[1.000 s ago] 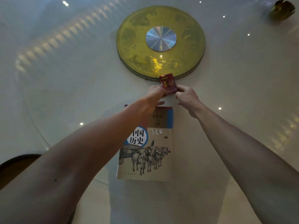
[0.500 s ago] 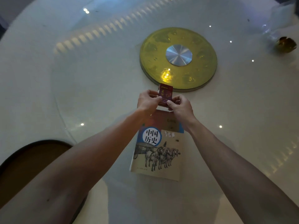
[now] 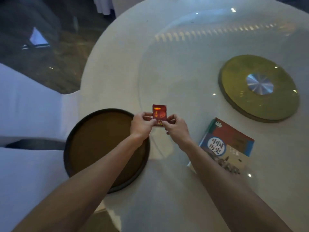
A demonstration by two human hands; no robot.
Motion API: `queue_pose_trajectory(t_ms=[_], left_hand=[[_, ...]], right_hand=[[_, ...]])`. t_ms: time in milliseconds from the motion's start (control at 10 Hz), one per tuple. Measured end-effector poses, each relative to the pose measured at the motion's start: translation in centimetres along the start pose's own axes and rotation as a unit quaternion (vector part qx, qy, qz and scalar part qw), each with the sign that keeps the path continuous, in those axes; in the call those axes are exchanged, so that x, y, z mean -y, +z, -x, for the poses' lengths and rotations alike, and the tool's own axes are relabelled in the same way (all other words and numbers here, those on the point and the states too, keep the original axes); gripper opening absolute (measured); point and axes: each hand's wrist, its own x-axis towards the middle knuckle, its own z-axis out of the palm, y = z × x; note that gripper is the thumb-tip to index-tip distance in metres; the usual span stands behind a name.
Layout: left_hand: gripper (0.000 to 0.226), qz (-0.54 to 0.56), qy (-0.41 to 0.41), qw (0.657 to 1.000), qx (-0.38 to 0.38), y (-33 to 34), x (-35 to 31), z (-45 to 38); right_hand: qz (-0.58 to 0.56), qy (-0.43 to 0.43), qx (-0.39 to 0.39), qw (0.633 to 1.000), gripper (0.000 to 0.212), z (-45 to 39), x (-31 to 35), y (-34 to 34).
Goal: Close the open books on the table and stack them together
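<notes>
A small dark red book (image 3: 159,113) with gold lettering is held upright and closed above the table, pinched at its lower edge between my left hand (image 3: 142,124) and my right hand (image 3: 175,127). A larger closed textbook (image 3: 232,141), its cover red, blue and beige with a white circle of characters and a horse picture, lies flat on the white round table (image 3: 167,67) to the right of my hands. My right forearm hides its lower left part.
A round brown tray (image 3: 93,141) with a dark rim lies at the table's near left edge, under my left forearm. A gold disc (image 3: 237,91) with a silver centre sits on the glass turntable at the right. White-covered chairs (image 3: 25,104) stand at the left.
Both hands have carried the small red book leftward, away from the textbook and towards the tray. The view has swung left, so the textbook and gold disc now lie to the right.
</notes>
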Motion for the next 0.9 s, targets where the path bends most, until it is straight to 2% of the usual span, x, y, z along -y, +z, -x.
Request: queue_pose_trajectory(t_ms=[200,400,800,900], left_hand=[[0.021,-0.033,-0.028,0.997,-0.068,-7.8,5.6,1.8],[0.026,-0.076,-0.074,0.992,-0.062,-11.4,11.3,3.0],[0.032,-0.127,-0.087,0.988,-0.025,-12.0,13.5,2.7],[0.034,-0.142,-0.086,0.985,-0.035,-12.1,12.9,2.6]], right_hand=[[0.055,0.017,0.060,0.997,0.019,2.1,0.5,9.3],[0.120,0.057,0.112,0.985,0.018,4.2,-1.1,14.6],[0.127,0.089,0.179,0.972,0.034,4.9,-1.9,15.6],[0.155,0.071,0.160,0.972,0.039,5.0,-1.5,15.3]])
